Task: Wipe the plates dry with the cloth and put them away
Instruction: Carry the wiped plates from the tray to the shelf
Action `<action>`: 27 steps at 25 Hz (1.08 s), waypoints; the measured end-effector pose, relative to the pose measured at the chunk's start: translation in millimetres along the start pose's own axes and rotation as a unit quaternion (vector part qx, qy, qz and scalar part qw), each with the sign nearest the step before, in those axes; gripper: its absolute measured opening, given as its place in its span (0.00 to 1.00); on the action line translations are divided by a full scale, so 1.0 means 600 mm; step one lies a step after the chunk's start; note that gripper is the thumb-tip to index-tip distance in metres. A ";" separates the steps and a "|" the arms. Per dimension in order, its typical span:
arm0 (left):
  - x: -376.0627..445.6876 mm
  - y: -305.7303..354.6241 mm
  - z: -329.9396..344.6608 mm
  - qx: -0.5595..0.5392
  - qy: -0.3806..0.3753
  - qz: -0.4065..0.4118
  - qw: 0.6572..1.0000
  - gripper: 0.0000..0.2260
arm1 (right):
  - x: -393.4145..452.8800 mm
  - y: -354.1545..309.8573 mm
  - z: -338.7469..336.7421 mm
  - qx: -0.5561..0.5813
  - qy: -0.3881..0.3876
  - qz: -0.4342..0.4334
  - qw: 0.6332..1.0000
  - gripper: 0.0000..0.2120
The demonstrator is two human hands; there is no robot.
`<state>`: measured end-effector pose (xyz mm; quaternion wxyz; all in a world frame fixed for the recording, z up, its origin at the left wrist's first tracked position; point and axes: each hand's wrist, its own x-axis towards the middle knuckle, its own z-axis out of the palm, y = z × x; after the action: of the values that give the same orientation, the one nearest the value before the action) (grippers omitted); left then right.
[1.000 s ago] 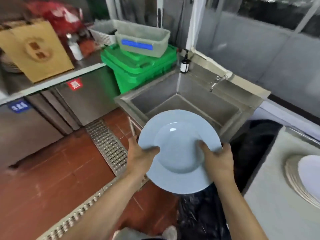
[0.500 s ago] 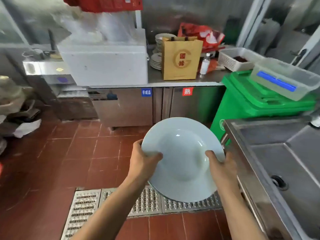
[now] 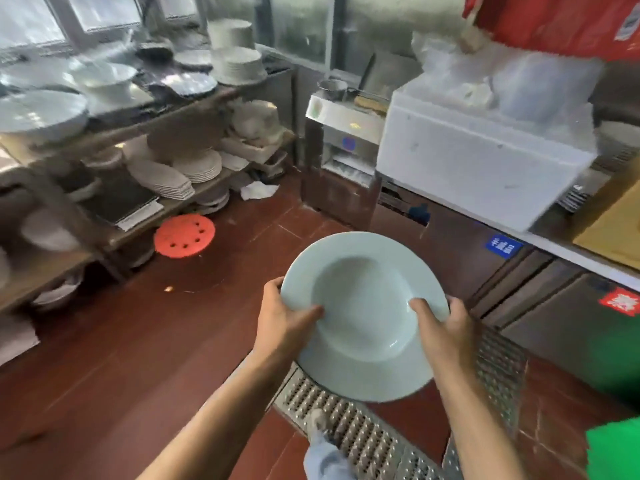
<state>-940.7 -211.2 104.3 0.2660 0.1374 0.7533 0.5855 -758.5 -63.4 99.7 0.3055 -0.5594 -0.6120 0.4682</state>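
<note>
Left hand (image 3: 287, 320) and right hand (image 3: 441, 329) each grasp the plate (image 3: 363, 313) by its rim, thumbs on top, at frame centre. No cloth shows; it seems ready for the shelves (image 3: 166, 119), upper left. Blue label (image 3: 504, 244) and red label (image 3: 621, 301): writing unreadable

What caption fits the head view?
Both hands, left hand and right hand, grip a pale plate near crockery shelves.

Two hands (image 3: 287, 323), one held plate (image 3: 363, 313), one red stool (image 3: 184, 235).
</note>
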 end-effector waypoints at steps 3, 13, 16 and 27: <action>0.082 0.003 -0.074 -0.018 0.083 -0.014 0.996 0.31 | 0.064 -0.052 0.139 0.000 -0.091 -0.031 0.995 0.19; 0.267 0.005 -0.349 -0.035 0.349 -0.082 0.933 0.29 | 0.129 -0.247 0.602 -0.021 -0.370 -0.094 0.924 0.20; 0.304 -0.009 -0.438 -0.053 0.406 -0.104 0.906 0.28 | 0.101 -0.298 0.727 -0.028 -0.418 -0.113 0.901 0.19; 0.522 -0.045 -0.868 -0.101 0.502 -0.133 0.849 0.28 | -0.051 -0.468 1.239 -0.050 -0.478 -0.141 0.866 0.18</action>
<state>-1487.4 -477.4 93.4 -0.0607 -0.3044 0.7320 0.6065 -1532.4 -247.2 82.7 0.0103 -0.1892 -0.7781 0.5989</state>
